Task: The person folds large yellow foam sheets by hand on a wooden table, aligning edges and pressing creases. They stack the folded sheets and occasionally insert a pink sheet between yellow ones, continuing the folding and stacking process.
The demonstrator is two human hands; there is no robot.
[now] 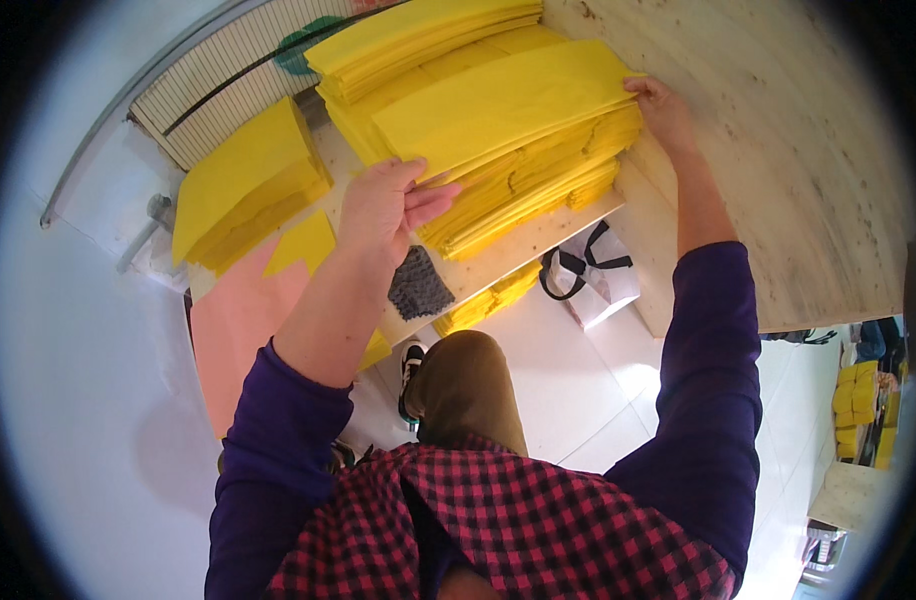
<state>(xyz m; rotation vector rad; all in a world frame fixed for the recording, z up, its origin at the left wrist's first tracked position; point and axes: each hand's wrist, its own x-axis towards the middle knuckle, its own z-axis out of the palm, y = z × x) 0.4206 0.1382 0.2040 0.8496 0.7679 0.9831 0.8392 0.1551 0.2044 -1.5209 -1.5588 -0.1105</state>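
A tall stack of yellow sheets [533, 150] lies on the wooden table, its near edges uneven and layered. Across its top stretches a long yellow sheet [508, 95]; whether it is one layer or several I cannot tell. At the sheet's near left corner is my left hand [388, 200], thumb over the edge and fingers beneath it. My right hand [663, 112] pinches the right corner between thumb and fingertips. Farther back stands another pile of yellow sheets [438, 35]. A dark grey textured cloth [419, 285] lies on the table just below my left hand.
A separate yellow stack [253, 185] stands at the left beside pink sheets [248, 325]. A wooden panel [778, 170] borders the table on the right. Beneath the table are more yellow bundles [488, 298] and a pale bag [593, 272] with black handles. A ribbed panel [218, 95] stands behind.
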